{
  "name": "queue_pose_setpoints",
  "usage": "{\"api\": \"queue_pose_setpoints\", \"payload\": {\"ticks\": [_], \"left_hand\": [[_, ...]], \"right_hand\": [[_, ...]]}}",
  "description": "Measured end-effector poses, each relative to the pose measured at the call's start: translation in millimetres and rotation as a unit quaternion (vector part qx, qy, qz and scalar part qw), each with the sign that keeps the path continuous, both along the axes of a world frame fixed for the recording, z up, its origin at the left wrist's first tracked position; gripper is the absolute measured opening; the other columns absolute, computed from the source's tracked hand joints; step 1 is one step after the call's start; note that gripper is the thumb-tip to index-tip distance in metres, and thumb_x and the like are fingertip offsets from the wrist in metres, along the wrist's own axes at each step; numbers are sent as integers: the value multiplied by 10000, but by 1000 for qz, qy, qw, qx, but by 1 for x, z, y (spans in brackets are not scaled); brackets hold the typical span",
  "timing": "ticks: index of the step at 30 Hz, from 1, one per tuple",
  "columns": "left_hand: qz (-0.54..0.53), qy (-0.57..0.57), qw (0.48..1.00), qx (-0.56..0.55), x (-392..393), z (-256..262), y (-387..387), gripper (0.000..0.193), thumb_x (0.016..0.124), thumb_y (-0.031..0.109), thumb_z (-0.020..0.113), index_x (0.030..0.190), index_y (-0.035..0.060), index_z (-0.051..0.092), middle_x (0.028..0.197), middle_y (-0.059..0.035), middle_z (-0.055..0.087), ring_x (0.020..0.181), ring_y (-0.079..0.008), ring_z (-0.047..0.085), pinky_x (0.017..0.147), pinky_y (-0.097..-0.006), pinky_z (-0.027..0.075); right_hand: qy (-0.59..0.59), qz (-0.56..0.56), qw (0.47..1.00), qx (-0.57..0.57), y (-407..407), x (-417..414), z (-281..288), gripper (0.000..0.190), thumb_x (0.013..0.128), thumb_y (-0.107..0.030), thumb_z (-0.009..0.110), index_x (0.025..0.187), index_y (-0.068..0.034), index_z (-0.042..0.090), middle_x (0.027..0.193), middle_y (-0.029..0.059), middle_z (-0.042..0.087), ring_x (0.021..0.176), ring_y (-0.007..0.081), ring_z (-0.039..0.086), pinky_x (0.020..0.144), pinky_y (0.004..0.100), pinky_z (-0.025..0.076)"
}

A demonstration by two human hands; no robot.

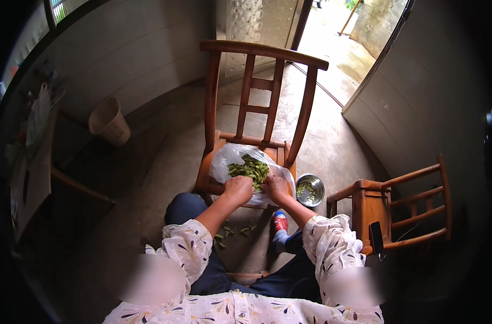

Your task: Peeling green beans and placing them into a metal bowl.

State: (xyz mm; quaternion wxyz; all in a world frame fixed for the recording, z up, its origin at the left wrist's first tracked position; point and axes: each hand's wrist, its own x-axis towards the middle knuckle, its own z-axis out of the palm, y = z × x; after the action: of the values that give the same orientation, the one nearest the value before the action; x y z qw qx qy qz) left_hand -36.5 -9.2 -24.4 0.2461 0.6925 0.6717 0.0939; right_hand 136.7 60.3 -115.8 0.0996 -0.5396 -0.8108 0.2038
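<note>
A thin white plastic bag (220, 164) lies open on the seat of a wooden chair (205, 172), with a heap of green soybean pods (248, 167) in it. My left hand (238, 189) is curled at the heap's near edge, its fingertips partly hidden. Close by on the right, my right hand (276, 188) has thumb and fingers pinched together, facing the left. Pods show in the narrow gap between both hands, and the fingers seem closed on one there. On the floor right of the chair, a round metal bowl (320, 190) contains shelled green beans (306, 191).
Empty pods (225, 233) litter the floor below the chair. A second wooden chair (371, 210) at the right carries a dark phone (376, 238) with a cable. To the left are a beige bin (110, 121) and a table (39, 174). An open doorway (331, 52) lies ahead.
</note>
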Motion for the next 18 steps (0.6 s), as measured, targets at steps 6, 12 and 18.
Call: {"api": "queue_pose_setpoints", "payload": {"ticks": [6,12,18], "left_hand": [[60,-56,996,46,1,0,3,220,793,274,627,834,65,680,843,-172,666,823,-332,653,737,-430,514],[131,-262,944,155,6,-1,14,210,831,181,616,964,27,669,885,-163,677,807,-267,672,714,-351,520],[98,-390,887,228,12,-2,18,236,838,97,618,1047,-11,640,929,-133,687,786,-151,666,701,-280,518]], "right_hand": [[51,-9,998,28,3,-6,15,159,762,-187,652,826,-46,689,738,164,662,676,282,653,647,383,503],[347,-70,928,-114,-9,-14,76,202,837,-157,643,864,41,673,693,79,661,619,104,605,570,256,475],[437,-69,878,-185,-13,-18,107,213,887,-174,612,935,25,670,741,56,674,650,99,635,554,215,487]]}}
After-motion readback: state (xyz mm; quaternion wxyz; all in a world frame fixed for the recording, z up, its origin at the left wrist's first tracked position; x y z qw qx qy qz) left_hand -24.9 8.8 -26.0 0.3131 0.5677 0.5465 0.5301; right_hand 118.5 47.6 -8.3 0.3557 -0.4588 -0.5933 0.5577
